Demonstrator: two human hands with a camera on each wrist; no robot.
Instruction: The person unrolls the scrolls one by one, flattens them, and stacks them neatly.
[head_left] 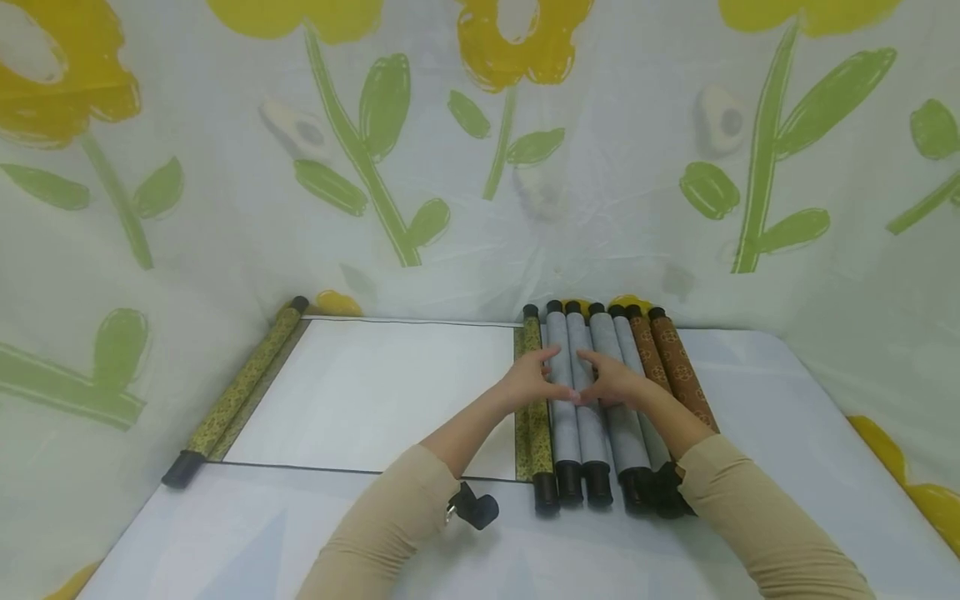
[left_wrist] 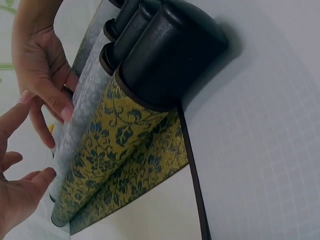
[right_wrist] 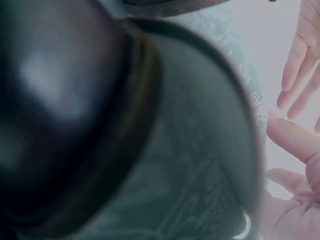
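My left hand (head_left: 531,382) and right hand (head_left: 617,382) hover over a pair of grey patterned scroll rollers (head_left: 567,429), thumbs close together and fingers spread in a loose curve. In the left wrist view, the right hand (left_wrist: 42,65) is against or very near the grey roller (left_wrist: 82,100), contact being unclear, and the left hand (left_wrist: 17,195) lies alongside it. Just left, a scroll with yellow-green floral rollers (head_left: 540,433) lies spread, its white sheet (head_left: 375,392) showing. Neither hand visibly grips a roller. The right wrist view is mostly filled by a blurred dark roller end (right_wrist: 65,110).
Another grey scroll pair (head_left: 626,433) and brown patterned rollers (head_left: 678,367) lie to the right, partly under the right forearm. The spread scroll's far roller (head_left: 243,387) is at the left. A flower-printed cloth (head_left: 600,208) hangs behind the white table (head_left: 772,467).
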